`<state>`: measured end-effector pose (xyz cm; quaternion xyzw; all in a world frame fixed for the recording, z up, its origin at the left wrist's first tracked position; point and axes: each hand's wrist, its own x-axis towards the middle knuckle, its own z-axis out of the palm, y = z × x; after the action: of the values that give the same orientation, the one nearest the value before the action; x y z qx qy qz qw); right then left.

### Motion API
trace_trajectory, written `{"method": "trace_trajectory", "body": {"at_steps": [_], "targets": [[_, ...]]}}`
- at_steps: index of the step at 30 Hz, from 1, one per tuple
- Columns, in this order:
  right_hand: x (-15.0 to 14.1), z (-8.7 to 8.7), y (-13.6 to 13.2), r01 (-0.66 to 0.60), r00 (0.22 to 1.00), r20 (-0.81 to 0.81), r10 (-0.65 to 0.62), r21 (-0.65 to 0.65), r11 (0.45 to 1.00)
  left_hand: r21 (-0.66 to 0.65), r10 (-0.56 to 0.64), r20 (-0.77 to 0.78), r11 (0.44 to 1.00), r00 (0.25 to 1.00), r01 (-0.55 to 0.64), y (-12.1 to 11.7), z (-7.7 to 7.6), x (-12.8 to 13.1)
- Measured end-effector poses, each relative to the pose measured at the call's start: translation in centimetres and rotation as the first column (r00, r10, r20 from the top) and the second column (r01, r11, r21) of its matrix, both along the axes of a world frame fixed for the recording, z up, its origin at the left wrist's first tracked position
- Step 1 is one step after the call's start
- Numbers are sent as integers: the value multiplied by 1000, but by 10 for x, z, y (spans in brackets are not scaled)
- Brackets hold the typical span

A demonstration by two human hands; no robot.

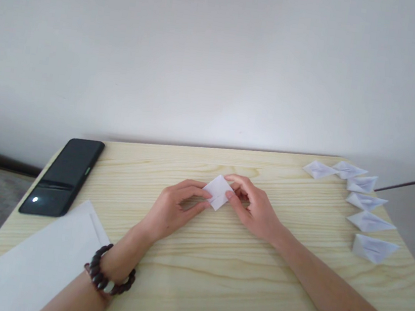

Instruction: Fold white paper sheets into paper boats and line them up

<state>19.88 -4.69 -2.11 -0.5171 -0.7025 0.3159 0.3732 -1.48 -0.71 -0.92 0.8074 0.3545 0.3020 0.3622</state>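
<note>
A small white folded paper [218,191], diamond-shaped, sits at the middle of the wooden table [214,279]. My left hand [173,207] pinches its left corner between thumb and fingers. My right hand [254,207] grips its right side, with the thumb on top and the fingers curled behind. Both hands rest low on the tabletop. A dark beaded bracelet [109,278] is on my left wrist.
A black phone [64,175] lies at the table's far left. A stack of white paper sheets [44,261] lies at the near left corner. Several folded white paper pieces [365,202] line the right edge. A pale wall stands behind the table.
</note>
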Motion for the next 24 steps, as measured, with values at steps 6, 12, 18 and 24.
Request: {"method": "trace_trajectory", "body": {"at_steps": [6,12,18,24], "targets": [[1,1,0,-16,995,-102,9,-62,998,-28,-31,-12,999,999,31,1,-2,0],[1,3,-1,-23,996,-87,19,-53,998,-125,21,2,992,1000,-20,0,-2,1],[4,5,-1,-99,995,-11,100,55,994,-251,88,35,965,995,-77,-1,0,1],[0,1,1,12,1000,21,-17,200,980,-161,71,2,984,997,-70,-2,-3,2]]}}
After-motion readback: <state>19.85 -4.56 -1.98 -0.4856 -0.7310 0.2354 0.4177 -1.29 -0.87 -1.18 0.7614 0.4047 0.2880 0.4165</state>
